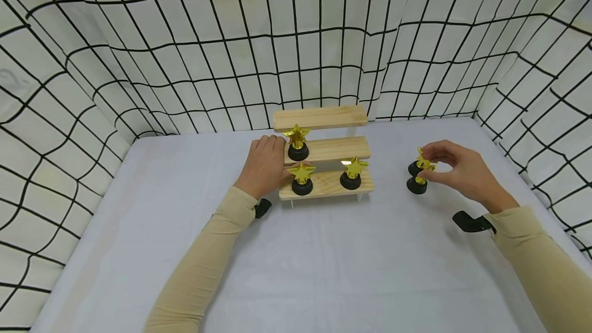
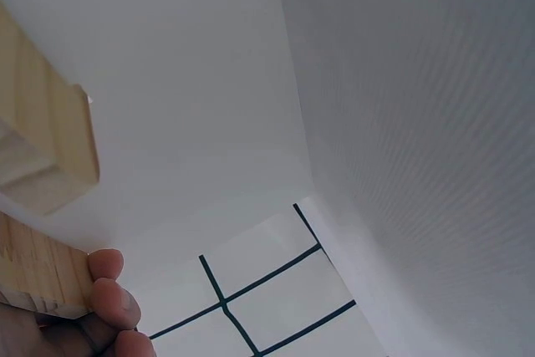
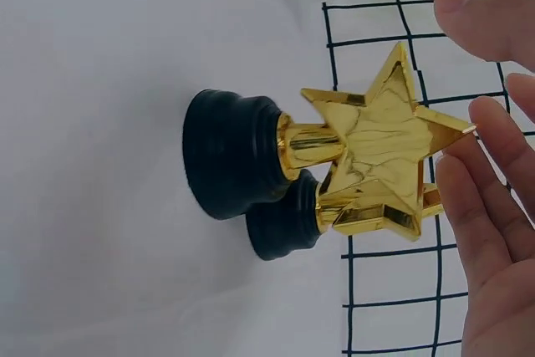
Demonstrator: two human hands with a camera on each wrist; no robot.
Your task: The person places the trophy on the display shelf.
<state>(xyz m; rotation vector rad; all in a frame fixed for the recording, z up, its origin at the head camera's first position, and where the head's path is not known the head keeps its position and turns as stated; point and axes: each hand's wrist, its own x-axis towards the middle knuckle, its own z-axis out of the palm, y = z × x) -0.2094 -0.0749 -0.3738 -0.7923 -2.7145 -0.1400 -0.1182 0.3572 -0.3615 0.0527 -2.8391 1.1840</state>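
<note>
My left hand grips the left end of the middle board of a three-step wooden display shelf; its fingertips curl round the board's end in the left wrist view. On that board stands a gold star trophy with a black base. The lowest board holds a left star trophy and a right one. To the right, my right hand is beside two more upright trophies, a nearer one and one partly hidden behind it. Thumb and fingers are apart around the star's tip, not pinching it.
A white cloth covers the table. Black grid netting over white panels rises behind and along both sides. The shelf's top board bears no trophy. Black straps sit at the wrists.
</note>
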